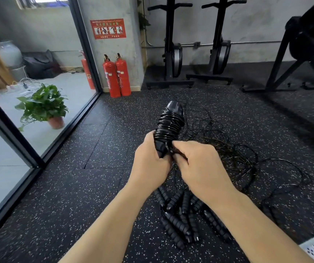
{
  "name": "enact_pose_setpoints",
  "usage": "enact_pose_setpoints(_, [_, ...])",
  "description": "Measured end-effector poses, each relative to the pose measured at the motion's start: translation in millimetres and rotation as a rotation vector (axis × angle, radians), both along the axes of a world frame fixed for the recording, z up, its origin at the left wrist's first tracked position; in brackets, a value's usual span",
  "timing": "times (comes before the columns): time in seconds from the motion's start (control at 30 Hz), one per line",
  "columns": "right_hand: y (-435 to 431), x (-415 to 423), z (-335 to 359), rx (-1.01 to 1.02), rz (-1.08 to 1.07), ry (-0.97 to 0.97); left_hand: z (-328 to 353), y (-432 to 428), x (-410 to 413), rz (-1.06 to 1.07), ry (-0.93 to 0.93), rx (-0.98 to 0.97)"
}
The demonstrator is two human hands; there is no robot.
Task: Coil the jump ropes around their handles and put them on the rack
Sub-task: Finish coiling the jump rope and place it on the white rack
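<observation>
A black jump rope bundle [170, 123], its thin cord wound many turns around the paired handles, points up and away from me at the centre of the view. My left hand [149, 162] grips the lower end of the handles. My right hand [196, 160] pinches the cord against the bundle's lower part. On the floor below my arms lie several loose black ribbed handles [182, 215]. A tangle of thin black cords [235, 158] spreads over the floor to the right. No storage rack for ropes is plainly visible.
Two red fire extinguishers [116, 76] stand by a concrete pillar ahead. A glass partition [38, 114] runs along the left, with a potted plant [44, 105] behind it. Black exercise machines [173, 54] line the far wall and right side.
</observation>
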State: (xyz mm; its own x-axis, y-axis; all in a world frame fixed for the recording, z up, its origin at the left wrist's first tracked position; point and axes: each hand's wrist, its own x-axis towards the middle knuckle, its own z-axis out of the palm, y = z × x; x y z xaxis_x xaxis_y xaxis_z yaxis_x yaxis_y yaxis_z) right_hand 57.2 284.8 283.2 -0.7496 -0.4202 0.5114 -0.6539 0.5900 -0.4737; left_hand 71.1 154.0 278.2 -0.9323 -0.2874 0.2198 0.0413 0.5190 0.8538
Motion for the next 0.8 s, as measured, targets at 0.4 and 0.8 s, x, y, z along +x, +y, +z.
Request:
enact_pose_setpoints(0.4, [-8.4, 3.4, -2.4, 0.124, -0.203, 0.373, 6.1, -7.0, 8.9, -0.148, -0.004, 0.003])
enact_pose_setpoints(0.8, [-11.2, 0.5, -7.3, -0.022, -0.16, 0.341, 5.3, -9.4, 12.6, -0.171, 0.075, 0.179])
